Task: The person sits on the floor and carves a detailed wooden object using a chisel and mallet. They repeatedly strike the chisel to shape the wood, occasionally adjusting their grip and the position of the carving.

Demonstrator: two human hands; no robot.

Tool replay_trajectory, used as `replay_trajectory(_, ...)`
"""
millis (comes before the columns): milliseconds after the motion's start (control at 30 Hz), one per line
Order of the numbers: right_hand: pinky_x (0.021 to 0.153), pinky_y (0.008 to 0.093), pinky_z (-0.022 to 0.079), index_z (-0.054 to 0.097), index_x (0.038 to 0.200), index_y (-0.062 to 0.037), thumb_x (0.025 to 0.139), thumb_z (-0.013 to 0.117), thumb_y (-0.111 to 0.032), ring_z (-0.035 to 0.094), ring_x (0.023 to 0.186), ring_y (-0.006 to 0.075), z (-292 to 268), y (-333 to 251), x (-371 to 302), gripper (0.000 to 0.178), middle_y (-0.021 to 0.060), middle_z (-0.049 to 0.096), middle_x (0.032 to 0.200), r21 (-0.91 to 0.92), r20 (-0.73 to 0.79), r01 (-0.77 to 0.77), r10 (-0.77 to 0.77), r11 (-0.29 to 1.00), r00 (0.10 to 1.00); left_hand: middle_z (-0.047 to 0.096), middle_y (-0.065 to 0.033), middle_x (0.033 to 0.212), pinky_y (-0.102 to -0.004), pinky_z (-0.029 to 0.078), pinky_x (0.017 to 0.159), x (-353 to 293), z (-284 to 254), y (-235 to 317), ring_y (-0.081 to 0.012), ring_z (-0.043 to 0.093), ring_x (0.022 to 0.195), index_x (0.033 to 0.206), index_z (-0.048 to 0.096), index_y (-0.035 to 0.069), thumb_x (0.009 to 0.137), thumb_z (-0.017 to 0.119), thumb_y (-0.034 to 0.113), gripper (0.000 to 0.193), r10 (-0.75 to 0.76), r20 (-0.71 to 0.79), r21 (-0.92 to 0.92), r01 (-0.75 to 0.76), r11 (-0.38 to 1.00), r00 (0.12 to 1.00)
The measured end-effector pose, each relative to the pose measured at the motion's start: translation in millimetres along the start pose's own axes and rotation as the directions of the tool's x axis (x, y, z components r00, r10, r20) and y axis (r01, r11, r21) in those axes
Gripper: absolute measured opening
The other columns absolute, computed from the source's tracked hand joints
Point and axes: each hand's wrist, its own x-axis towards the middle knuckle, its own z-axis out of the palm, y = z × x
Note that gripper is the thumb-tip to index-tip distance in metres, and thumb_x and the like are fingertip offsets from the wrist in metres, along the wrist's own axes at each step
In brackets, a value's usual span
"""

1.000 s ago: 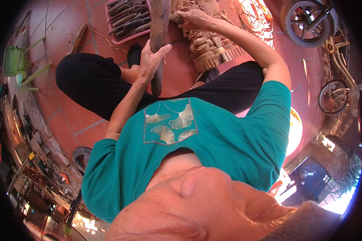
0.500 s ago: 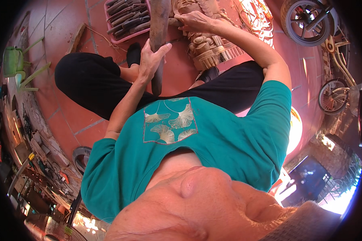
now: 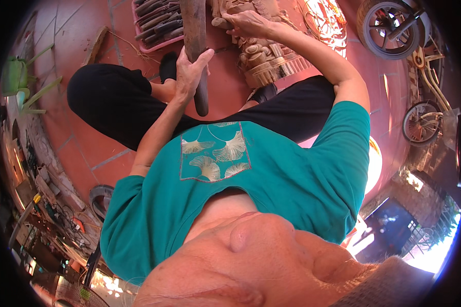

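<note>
My left hand (image 3: 192, 71) is closed round a long dark wooden mallet (image 3: 194, 33), whose narrow end points toward my lap. The mallet's thick end runs out past the top edge of the picture. At the top middle, my right hand (image 3: 250, 24) is closed on a carving chisel (image 3: 219, 23); only its rounded wooden handle end shows, and its blade is hidden. Under and beside that hand stands a carved block of pale wood (image 3: 264, 59) with rounded and ridged relief. The mallet is apart from the chisel handle, just to its left.
A pink basket (image 3: 161, 46) of wooden-handled tools lies left of the mallet. My crossed legs (image 3: 112, 100) flank the red tiled floor (image 3: 82, 148). A wood offcut (image 3: 96, 46) lies at left, a green chair (image 3: 16, 79) beyond. Wheels (image 3: 389, 28) stand at upper right.
The mallet in my left hand has moved slightly up and to the left, away from the chisel handle. My right hand stays almost in place at the carving.
</note>
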Motion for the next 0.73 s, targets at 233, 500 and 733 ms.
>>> replay_trajectory(233, 0.073, 0.0517, 0.055, 0.053, 0.129, -0.0042, 0.091, 0.072, -0.029, 0.07, 0.085, 0.0416, 5.2, 5.4, 0.9, 0.049, 0.0206, 0.07, 0.084, 0.002, -0.008, -0.058, 0.058, 0.998, 0.998, 0.058, -0.0004, 0.073, -0.0259, 0.049, 0.051, 2.9, -1.5, -9.1, -0.0089, 0.055, 0.056, 0.109, 0.058, 0.003, 0.091, 0.079, 0.026, 0.036, -0.12, 0.137, -0.009, 0.122, 0.992, 0.983)
replay_trajectory(500, 0.078, 0.051, 0.055, 0.048, 0.143, -0.011, 0.093, 0.072, -0.035, 0.071, 0.088, 0.0402, -4.8, 18.7, -21.1, 0.06, 0.0191, 0.072, 0.088, 0.06, -0.152, -0.104, 0.112, 0.993, 0.982, 0.057, 0.0002, 0.071, -0.0255, 0.049, 0.051, 5.4, -2.8, -3.5, -0.0085, 0.056, 0.056, 0.106, 0.058, 0.004, 0.091, 0.078, 0.026, 0.034, -0.113, 0.077, -0.051, 0.117, 0.992, 0.991)
replay_trajectory(733, 0.093, 0.0465, 0.052, 0.067, 0.116, -0.0092, 0.077, 0.081, -0.03, 0.068, 0.107, 0.0353, -65.7, -20.6, -15.0, 0.047, 0.0183, 0.071, 0.108, 0.0, -0.343, -0.099, 0.093, 0.995, 0.935, 0.058, 0.0001, 0.071, -0.0253, 0.049, 0.051, 5.1, 1.1, -5.9, -0.0087, 0.057, 0.056, 0.107, 0.058, 0.003, 0.09, 0.078, 0.027, 0.035, -0.1, 0.096, -0.024, 0.103, 0.994, 0.99)
